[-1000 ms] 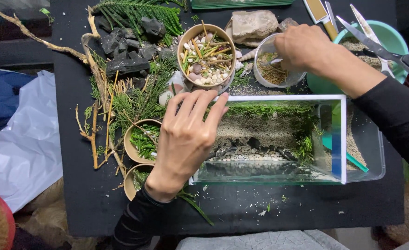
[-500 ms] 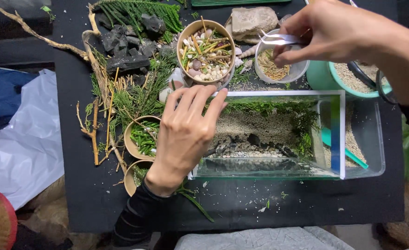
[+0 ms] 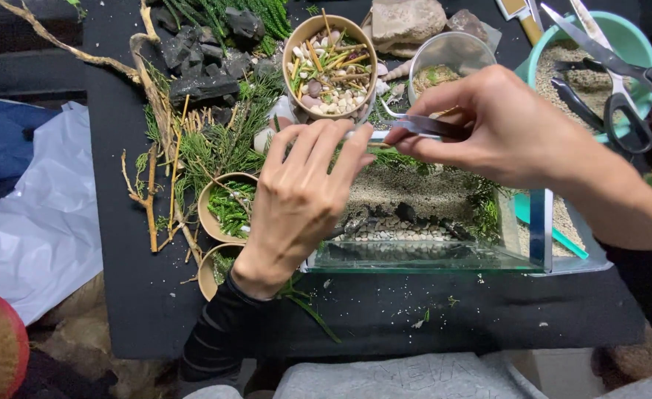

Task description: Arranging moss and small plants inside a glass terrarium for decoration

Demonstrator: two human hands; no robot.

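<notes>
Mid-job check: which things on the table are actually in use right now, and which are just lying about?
In use:
left hand on the glass tank
right hand holding tweezers

Lying about:
scissors
teal bowl
pebble cup
black rocks
driftwood branch

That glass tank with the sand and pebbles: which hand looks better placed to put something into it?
The right hand, probably. It holds metal tweezers over the glass tank, tips near the back edge. The left hand lies flat on the tank's left end, seemingly steadying it.
</notes>
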